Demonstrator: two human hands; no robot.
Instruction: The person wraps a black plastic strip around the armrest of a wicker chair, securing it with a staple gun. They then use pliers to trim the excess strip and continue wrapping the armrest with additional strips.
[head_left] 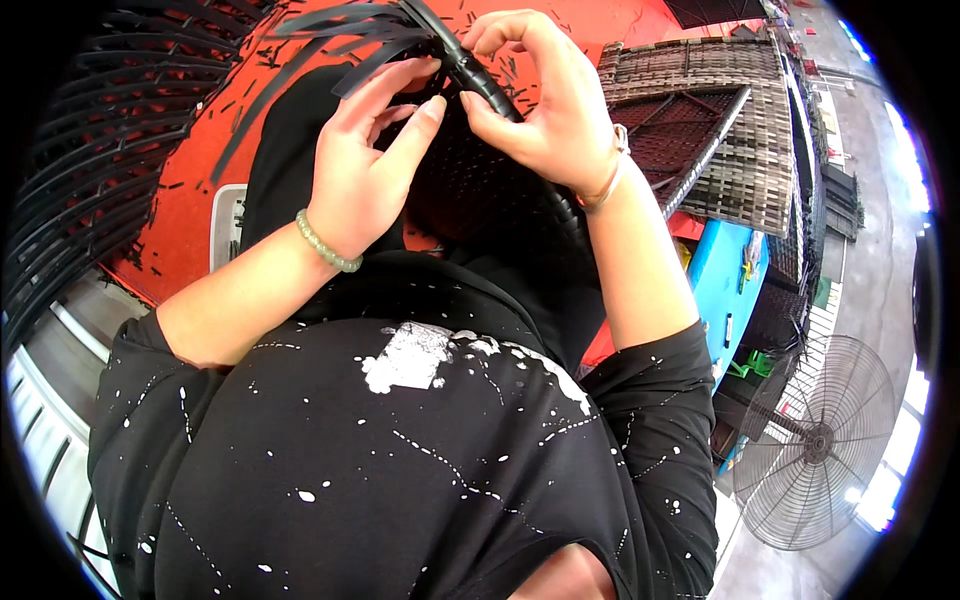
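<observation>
Wrapping, it seems, is under way on the black woven piece [480, 190] at upper centre, the left hand [370, 160] spread, the right hand [550, 110] curved at the tubular rim [470, 73], pinch unclear, probably next needing the loose strips [385, 59] drawn tight.

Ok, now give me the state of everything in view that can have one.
Black tube: wrapped, slanting
Black strips: loose, fanned out
Left hand: fingers bent, tips near the tube; contact unclear
Right hand: curved about the tube; firmness unclear
Beaded bracelet: worn on left wrist
Red surface: littered
Fan: spinning or stopped, cannot tell
</observation>
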